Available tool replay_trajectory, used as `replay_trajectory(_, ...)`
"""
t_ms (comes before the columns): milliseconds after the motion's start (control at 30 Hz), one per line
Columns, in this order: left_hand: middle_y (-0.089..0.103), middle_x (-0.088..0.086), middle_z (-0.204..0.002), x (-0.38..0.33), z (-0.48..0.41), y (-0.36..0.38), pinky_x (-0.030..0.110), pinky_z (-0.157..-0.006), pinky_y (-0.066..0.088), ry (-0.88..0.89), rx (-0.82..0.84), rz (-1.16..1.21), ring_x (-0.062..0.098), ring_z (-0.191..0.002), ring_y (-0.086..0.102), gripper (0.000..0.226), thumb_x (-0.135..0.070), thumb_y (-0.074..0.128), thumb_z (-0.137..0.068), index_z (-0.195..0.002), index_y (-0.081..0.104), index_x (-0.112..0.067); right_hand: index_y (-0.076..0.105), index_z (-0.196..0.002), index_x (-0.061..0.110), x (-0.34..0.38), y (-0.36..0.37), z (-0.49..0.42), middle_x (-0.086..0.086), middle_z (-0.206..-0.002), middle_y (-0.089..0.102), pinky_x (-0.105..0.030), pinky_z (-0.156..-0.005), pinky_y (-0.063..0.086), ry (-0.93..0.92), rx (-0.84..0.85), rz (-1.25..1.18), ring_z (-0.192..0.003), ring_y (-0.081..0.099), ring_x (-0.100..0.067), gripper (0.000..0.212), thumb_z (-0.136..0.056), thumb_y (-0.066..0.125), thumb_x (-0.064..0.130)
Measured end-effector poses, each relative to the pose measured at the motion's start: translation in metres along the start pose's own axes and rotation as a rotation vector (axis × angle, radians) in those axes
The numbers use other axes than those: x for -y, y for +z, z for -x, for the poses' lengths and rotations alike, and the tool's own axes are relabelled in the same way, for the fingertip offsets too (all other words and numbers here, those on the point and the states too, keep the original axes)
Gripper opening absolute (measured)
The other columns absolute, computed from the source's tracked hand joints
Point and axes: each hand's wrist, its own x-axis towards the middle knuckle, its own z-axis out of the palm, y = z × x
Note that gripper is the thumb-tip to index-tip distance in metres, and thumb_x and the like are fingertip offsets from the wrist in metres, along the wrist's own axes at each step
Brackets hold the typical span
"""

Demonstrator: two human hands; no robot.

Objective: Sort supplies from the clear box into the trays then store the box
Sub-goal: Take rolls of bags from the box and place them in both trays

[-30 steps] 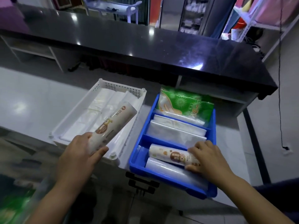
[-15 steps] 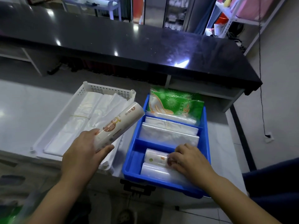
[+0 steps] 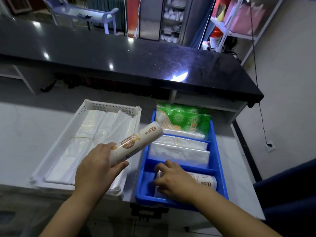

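Left hand (image 3: 95,170), centre of the frame: fingers and thumb closed around the lower end of a printed roll (image 3: 136,142), which is held in the air, tilted up to the right, over the gap between the two trays. Right hand (image 3: 172,182), lower centre right: fingers curled over the left end of a second roll (image 3: 203,181) that lies crosswise in the nearest compartment of the blue tray (image 3: 142,185). The middle compartments hold folded clear bags (image 3: 179,151); a green packet (image 3: 184,118) leans in the farthest. Just left stands the white tray (image 3: 109,106), holding flat white plastic bags (image 3: 95,134). Both trays rest on a pale surface (image 3: 25,134); a black counter (image 3: 136,62) crosses the upper frame.
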Motion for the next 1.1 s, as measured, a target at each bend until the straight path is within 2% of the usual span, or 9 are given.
replay_trajectory(200,0.064,0.003,-0.090,-0.001,-0.010,0.000,0.021,-0.050,0.039,0.047,0.010,0.005,0.019,-0.070,0.056,0.061,-0.038,0.084,-0.060,-0.111,0.060,-0.015,0.058,-0.100,0.032,0.005,-0.022,0.004,0.000,-0.125,0.043,-0.041,-0.090,0.042,0.033,-0.029,-0.129,-0.107,0.039,-0.020,0.022,-0.084,0.051,0.045)
replay_trajectory(267,0.064,0.003,-0.091,-0.003,-0.013,-0.001,0.022,-0.051,0.042,0.061,0.001,0.012,0.017,-0.070,0.054,0.060,-0.038,0.084,-0.061,-0.111,0.060,-0.014,0.051,-0.092,0.036,0.003,-0.037,0.015,0.009,-0.118,0.042,-0.033,-0.082,0.048,0.110,-0.090,-0.274,-0.098,0.046,-0.013,0.024,-0.076,0.058,0.052)
replay_trajectory(367,0.063,0.002,-0.091,-0.006,-0.016,0.000,0.019,-0.050,0.035,0.080,-0.008,0.026,0.012,-0.070,0.048,0.059,-0.038,0.083,-0.063,-0.112,0.059,-0.014,0.040,-0.087,0.042,-0.001,-0.050,0.042,0.017,-0.107,0.048,-0.030,-0.074,0.052,0.291,-0.253,-0.534,-0.090,0.054,-0.006,0.034,-0.069,0.069,0.045)
replay_trajectory(467,0.063,0.003,-0.092,-0.014,-0.017,0.003,0.015,-0.050,0.031,0.088,0.008,0.062,0.011,-0.071,0.048,0.059,-0.037,0.083,-0.063,-0.113,0.060,-0.014,0.043,-0.108,0.043,-0.006,-0.049,0.070,0.019,-0.104,0.055,-0.024,-0.081,0.053,0.482,-0.502,-0.751,-0.098,0.058,-0.006,0.054,-0.065,0.075,0.039)
replay_trajectory(533,0.064,0.004,-0.093,-0.022,-0.017,0.005,0.013,-0.051,0.031,0.108,0.019,0.076,0.010,-0.072,0.048,0.058,-0.035,0.084,-0.063,-0.112,0.061,-0.014,0.039,-0.119,0.047,-0.009,-0.046,0.085,0.022,-0.110,0.055,-0.022,-0.084,0.053,0.547,-0.546,-0.857,-0.104,0.057,-0.004,0.068,-0.062,0.075,0.044)
replay_trajectory(700,0.062,0.000,-0.094,-0.043,-0.019,0.012,0.023,-0.059,0.039,0.204,0.073,0.123,0.012,-0.077,0.051,0.051,-0.028,0.081,-0.065,-0.111,0.059,-0.018,0.050,-0.101,0.046,-0.014,-0.032,0.106,0.013,-0.108,0.062,-0.033,-0.080,0.058,0.656,-0.515,-0.996,-0.100,0.062,-0.005,0.042,-0.071,0.077,0.035)
replay_trajectory(800,0.060,0.002,-0.097,-0.056,-0.020,0.022,0.025,-0.067,0.040,0.323,0.139,0.136,0.016,-0.082,0.054,0.050,-0.021,0.077,-0.064,-0.110,0.059,-0.017,0.052,-0.093,0.053,-0.013,-0.039,0.120,0.016,-0.103,0.063,-0.019,-0.065,0.057,0.701,-0.839,-1.077,-0.096,0.063,-0.002,0.038,-0.069,0.074,0.035)
replay_trajectory(900,0.056,0.001,-0.102,-0.067,-0.018,0.039,0.029,-0.077,0.043,0.429,0.249,0.125,0.020,-0.092,0.054,0.047,-0.023,0.068,-0.068,-0.112,0.056,-0.018,0.048,-0.098,0.062,-0.015,-0.060,0.134,0.030,-0.097,0.060,-0.019,-0.065,0.055,0.724,-1.190,-1.027,-0.095,0.062,0.002,0.042,-0.067,0.068,0.042)
replay_trajectory(1100,0.051,-0.005,-0.120,-0.092,-0.012,0.082,0.023,-0.089,0.037,0.542,0.606,0.035,0.011,-0.105,0.043,0.049,-0.042,0.066,-0.076,-0.118,0.047,-0.027,0.044,-0.099,0.066,-0.014,-0.085,0.150,0.028,-0.098,0.056,-0.025,-0.075,0.049,0.777,-1.386,-0.845,-0.091,0.060,0.006,0.047,-0.068,0.068,0.039)
